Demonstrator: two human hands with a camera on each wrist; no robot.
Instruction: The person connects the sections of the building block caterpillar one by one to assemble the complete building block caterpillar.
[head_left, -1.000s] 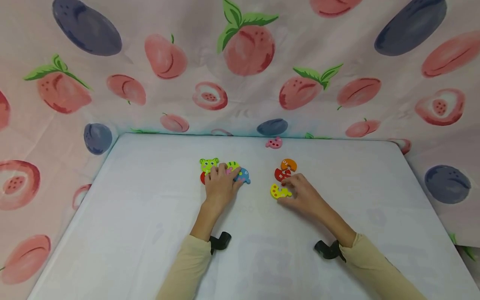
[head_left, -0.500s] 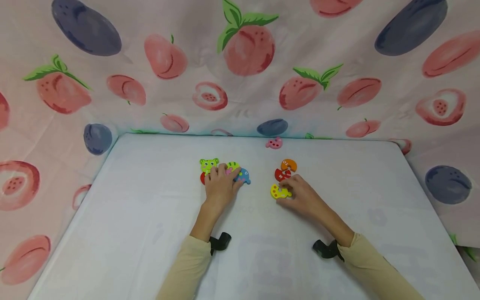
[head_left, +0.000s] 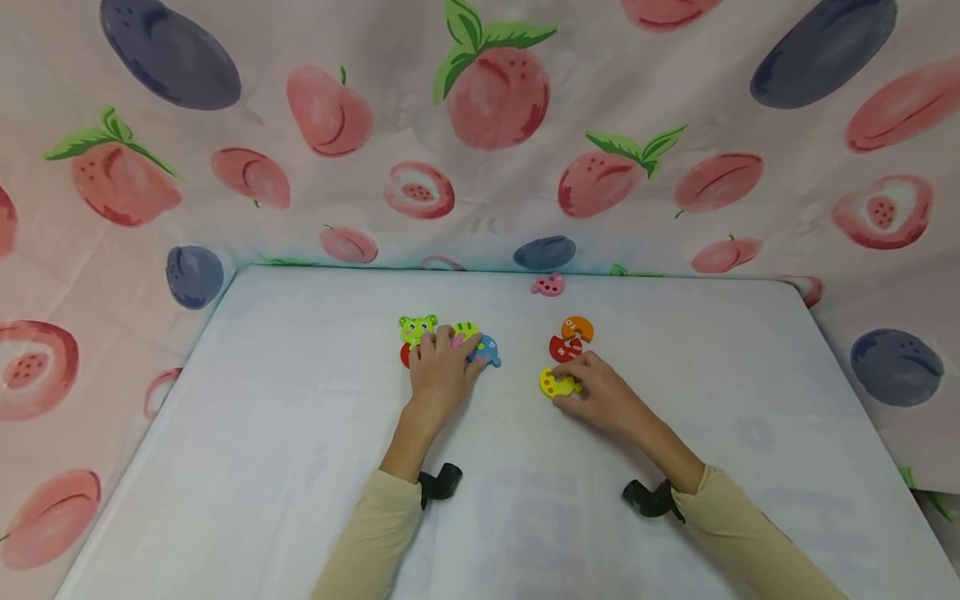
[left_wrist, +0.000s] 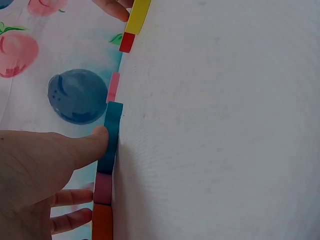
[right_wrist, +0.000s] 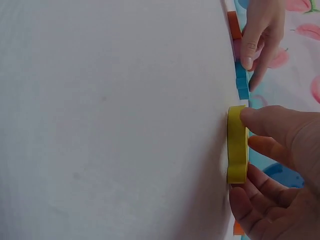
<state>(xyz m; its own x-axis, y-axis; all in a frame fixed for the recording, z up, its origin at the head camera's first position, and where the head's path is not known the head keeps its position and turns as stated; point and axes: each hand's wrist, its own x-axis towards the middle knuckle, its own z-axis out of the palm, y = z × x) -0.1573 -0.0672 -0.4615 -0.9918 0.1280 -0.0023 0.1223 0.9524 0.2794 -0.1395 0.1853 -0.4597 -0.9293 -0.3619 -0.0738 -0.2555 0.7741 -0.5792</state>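
My left hand [head_left: 440, 371] rests over a cluster of joined animal-shaped puzzle pieces, its fingers on their tops. A green frog-like head piece [head_left: 417, 328] shows beyond the fingers, and a blue piece [head_left: 487, 351] sits by the thumb. In the left wrist view the thumb touches the blue piece's [left_wrist: 111, 142] side. My right hand [head_left: 611, 398] pinches a yellow spotted puzzle piece [head_left: 551, 383] lying on the table, with thumb and index finger at its edges; it also shows edge-on as a yellow piece [right_wrist: 237, 145]. The pieces under my left palm are partly hidden.
Just beyond the right hand lie a red piece [head_left: 562, 348] and an orange piece [head_left: 577, 327], touching each other. A pink spotted piece [head_left: 549, 285] lies near the far edge of the white table [head_left: 300, 433]. A fruit-print cloth [head_left: 330, 192] hangs behind.
My right hand has shifted slightly left, and its index finger has come over the yellow piece, which has moved a little left. The left hand has stayed in place.
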